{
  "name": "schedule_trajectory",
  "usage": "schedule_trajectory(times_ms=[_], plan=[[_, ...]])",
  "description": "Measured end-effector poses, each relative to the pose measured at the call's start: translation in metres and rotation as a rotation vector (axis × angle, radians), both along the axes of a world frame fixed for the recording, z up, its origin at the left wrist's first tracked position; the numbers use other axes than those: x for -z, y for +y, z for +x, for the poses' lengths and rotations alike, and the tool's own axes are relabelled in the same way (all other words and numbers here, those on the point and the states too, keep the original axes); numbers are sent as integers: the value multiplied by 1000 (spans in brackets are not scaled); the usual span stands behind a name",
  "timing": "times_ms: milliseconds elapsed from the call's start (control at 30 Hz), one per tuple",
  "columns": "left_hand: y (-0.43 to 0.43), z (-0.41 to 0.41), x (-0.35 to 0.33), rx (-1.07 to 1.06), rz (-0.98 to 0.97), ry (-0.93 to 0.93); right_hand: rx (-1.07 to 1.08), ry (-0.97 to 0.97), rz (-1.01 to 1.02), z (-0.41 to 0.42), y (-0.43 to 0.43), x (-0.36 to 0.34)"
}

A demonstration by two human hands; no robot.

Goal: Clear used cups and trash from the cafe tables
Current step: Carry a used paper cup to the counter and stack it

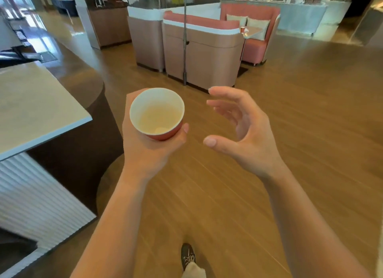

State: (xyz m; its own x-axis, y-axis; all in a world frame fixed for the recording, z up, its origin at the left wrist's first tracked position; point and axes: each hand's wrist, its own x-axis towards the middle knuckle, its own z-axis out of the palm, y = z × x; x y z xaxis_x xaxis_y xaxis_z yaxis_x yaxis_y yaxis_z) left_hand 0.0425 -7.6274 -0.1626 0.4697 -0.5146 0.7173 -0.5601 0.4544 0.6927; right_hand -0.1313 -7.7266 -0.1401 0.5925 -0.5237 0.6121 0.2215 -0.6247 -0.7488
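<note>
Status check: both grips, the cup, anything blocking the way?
Left grip holds red cup upright, pale liquid inside. Right grip open, empty, beside it. Wood floor ahead; counter close on left.

One wide-angle view, taken from head height, directed forward and down over the wooden floor (300,143). The left hand (145,148), gripping a cup (157,114), and the right hand (248,132) are framed close at centre; a shoe (187,255) is caught at the bottom edge; booth seats (203,54) are seen far ahead.
</note>
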Motion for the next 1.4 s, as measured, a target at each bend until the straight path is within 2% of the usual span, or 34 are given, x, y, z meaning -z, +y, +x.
schedule_trajectory(times_ms=[267, 633, 800, 1000, 1133, 1400], plan=[[-149, 117, -31, -39, -72, 41, -21, 29, -107, 122, -157, -44], [-308, 236, -12, -133, 50, 35, -109, -2, -1, 253, -335, -15], [-411, 298, -13, -183, 54, 22, -147, -61, 0, 320, -446, -8], [-544, 378, -41, -238, 34, 3, -202, -43, -15, 408, -591, -36], [-598, 429, -44, -291, 53, 24, -247, -31, 9, 466, -659, -48], [-685, 563, -9, -342, 58, 105, -318, -2, 50, 617, -759, -21]])
